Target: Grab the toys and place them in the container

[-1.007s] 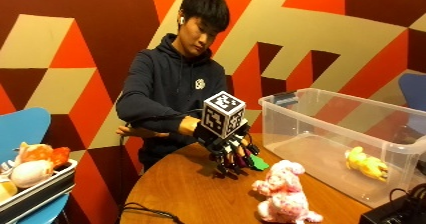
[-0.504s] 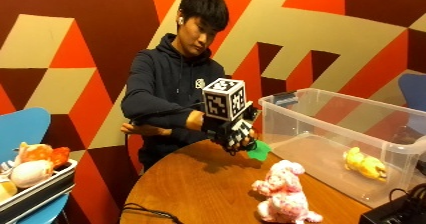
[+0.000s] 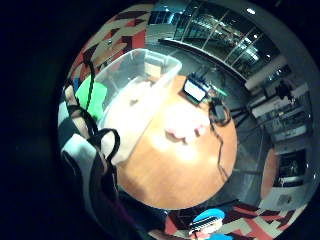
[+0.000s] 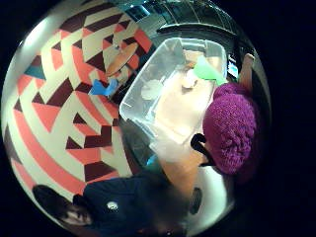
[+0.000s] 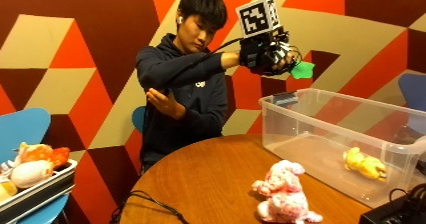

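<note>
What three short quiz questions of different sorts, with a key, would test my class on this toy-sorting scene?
1. True or false: the gloved right hand holds a green toy raised above the clear container.
2. Which toy lies inside the container? A) pink B) yellow C) green
3. Fill in: the pink plush toy stands on the round wooden ____.

Key: 1 true; 2 B, the yellow toy; 3 table.

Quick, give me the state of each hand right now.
Right hand: raised above the clear container, fingers curled round a green toy.
Left hand: bare, held near the chest, fingers relaxed, holding nothing.
</note>
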